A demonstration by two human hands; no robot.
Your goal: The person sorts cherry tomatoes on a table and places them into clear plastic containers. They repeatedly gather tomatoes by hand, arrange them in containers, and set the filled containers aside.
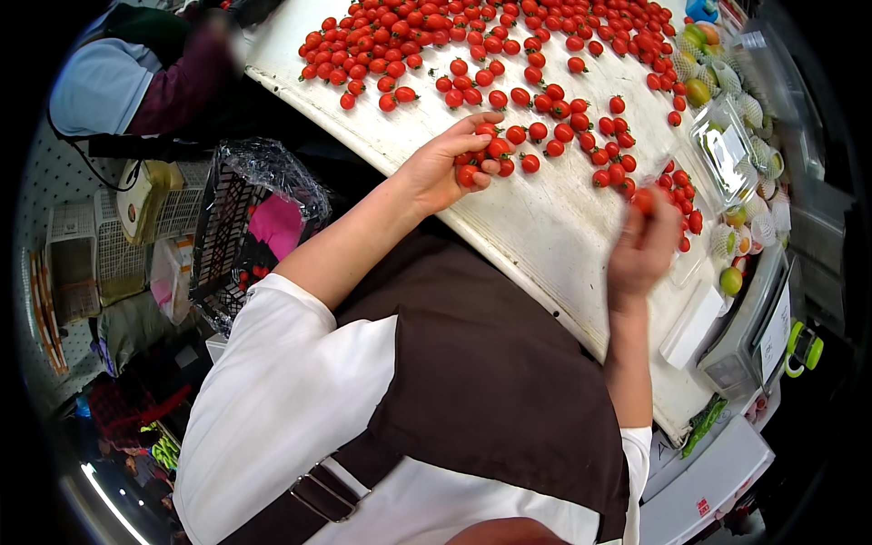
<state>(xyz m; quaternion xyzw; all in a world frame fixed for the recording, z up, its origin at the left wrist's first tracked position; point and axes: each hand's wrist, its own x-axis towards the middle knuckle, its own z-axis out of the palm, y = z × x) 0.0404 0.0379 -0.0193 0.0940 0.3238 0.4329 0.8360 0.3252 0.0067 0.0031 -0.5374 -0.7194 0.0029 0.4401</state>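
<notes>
Many cherry tomatoes (pixel 402 41) lie loose across the far part of the white tabletop (pixel 518 211), with a looser trail running towards the right. My left hand (pixel 443 160) is curled around several cherry tomatoes (pixel 468 175) near the table's near edge. Blurred by motion, my right hand (pixel 644 248) holds a cherry tomato (pixel 642 200) at its fingertips. Just beyond it stands a clear plastic container (pixel 695 255) with several tomatoes (pixel 683 194) in it, partly hidden by that hand. An empty-looking clear clamshell box (pixel 723 153) lies further right.
Fruits in white foam nets (pixel 749 112) line the table's right side. A white box (pixel 691 325) and a grey bin (pixel 732 354) are at the near right. Left of me stands a black crate (pixel 228 225) lined with plastic film. Another person (pixel 116 85) is at the upper left.
</notes>
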